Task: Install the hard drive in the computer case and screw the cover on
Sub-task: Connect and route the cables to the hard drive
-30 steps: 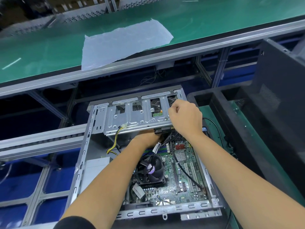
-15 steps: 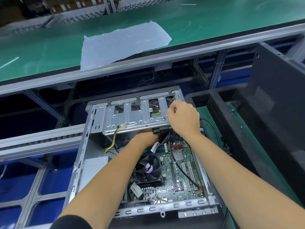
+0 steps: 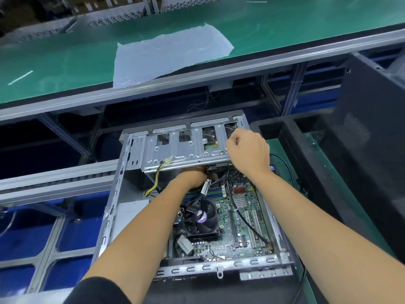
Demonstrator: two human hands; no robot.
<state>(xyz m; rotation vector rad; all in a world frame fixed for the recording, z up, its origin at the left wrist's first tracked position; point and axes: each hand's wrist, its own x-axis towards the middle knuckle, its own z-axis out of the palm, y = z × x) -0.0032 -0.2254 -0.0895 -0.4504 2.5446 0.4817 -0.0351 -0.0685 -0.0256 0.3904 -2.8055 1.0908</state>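
An open grey computer case (image 3: 109, 218) lies on its side below me with the motherboard (image 3: 243, 218) exposed. A silver drive cage (image 3: 175, 150) spans its far end. The hard drive (image 3: 217, 167) sits under the cage's right part; only its dark near edge and a patch of green board through a cutout show. My left hand (image 3: 192, 177) reaches under the cage beside the drive, its fingers hidden. My right hand (image 3: 248, 150) rests on the cage's right end with fingers curled; what they pinch is hidden.
A dark case cover (image 3: 372, 137) leans at the right over a black tray (image 3: 306, 163). A green conveyor (image 3: 65, 53) with a white plastic sheet (image 3: 171, 53) runs across the back. The CPU fan (image 3: 202, 218) and loose cables (image 3: 156, 178) lie inside the case.
The view has shifted slightly. My right hand has edged a little along the cage's right end; my left hand stays under the cage.
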